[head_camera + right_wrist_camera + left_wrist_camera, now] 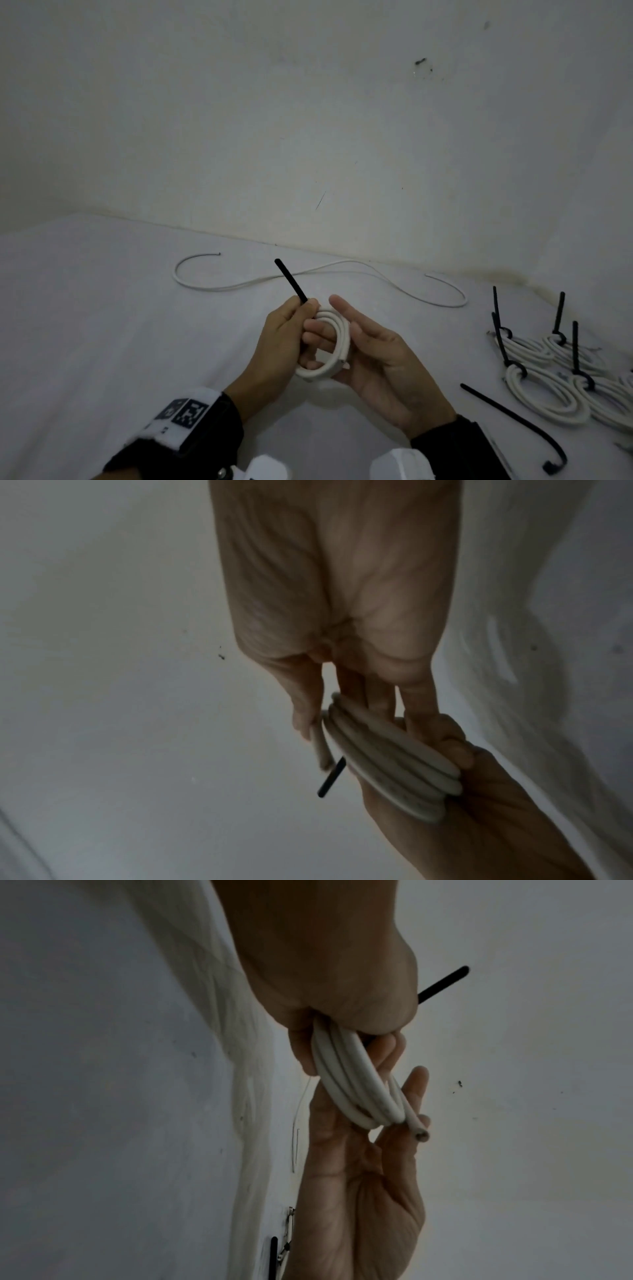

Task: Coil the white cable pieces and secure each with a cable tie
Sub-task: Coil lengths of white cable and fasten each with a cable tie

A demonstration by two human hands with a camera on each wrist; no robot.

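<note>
I hold a small white cable coil above the white table, between both hands. My left hand grips the coil's left side together with a black cable tie, whose free end sticks up and to the left. My right hand holds the coil's right side between thumb and nearly straight fingers, with the cut cable end by the thumb. The left wrist view shows the coil and the tie coming out of the fist. The right wrist view shows the coil blurred, with the tie below it.
A loose white cable snakes across the table's far side near the wall. Several coils with black ties on them lie at the right edge. One loose black tie lies just left of them.
</note>
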